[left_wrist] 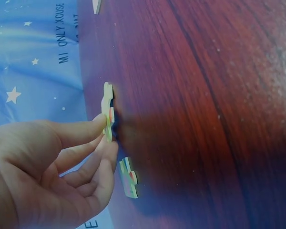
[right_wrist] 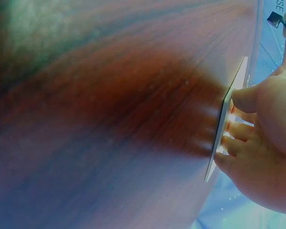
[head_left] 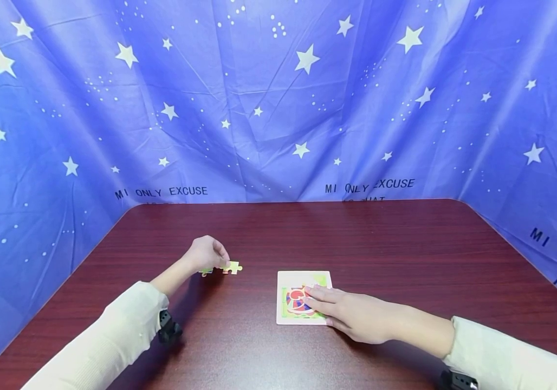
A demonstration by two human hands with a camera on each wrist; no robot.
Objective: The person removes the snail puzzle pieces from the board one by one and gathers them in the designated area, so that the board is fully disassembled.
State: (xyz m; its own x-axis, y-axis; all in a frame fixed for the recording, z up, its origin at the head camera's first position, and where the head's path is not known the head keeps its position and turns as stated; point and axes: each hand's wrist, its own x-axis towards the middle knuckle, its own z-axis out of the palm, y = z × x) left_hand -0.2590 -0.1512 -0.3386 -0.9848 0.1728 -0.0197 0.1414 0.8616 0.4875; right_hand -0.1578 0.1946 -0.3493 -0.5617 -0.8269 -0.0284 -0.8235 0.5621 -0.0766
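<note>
My left hand (head_left: 206, 253) pinches a pale yellow jigsaw piece (head_left: 233, 267) between thumb and fingers, close over the table left of centre. In the left wrist view the piece (left_wrist: 107, 100) shows nearly edge-on, with a dark shadow beside it. A second jigsaw piece (left_wrist: 129, 179), greenish with a bit of red, lies by the fingertips; the hand partly hides it in the head view. To the right is a square white-framed puzzle board (head_left: 303, 274) with a red, blue and green picture. Across its right side rests my right hand (head_left: 363, 318), fingers extended, covering part of the picture.
The dark red wood-grain table (head_left: 356, 233) has a rounded far edge. Behind it and along both sides hangs a blue curtain (head_left: 259, 81) with white stars and lettering. Black straps (head_left: 168, 326) sit at both wrists below the pale sleeves.
</note>
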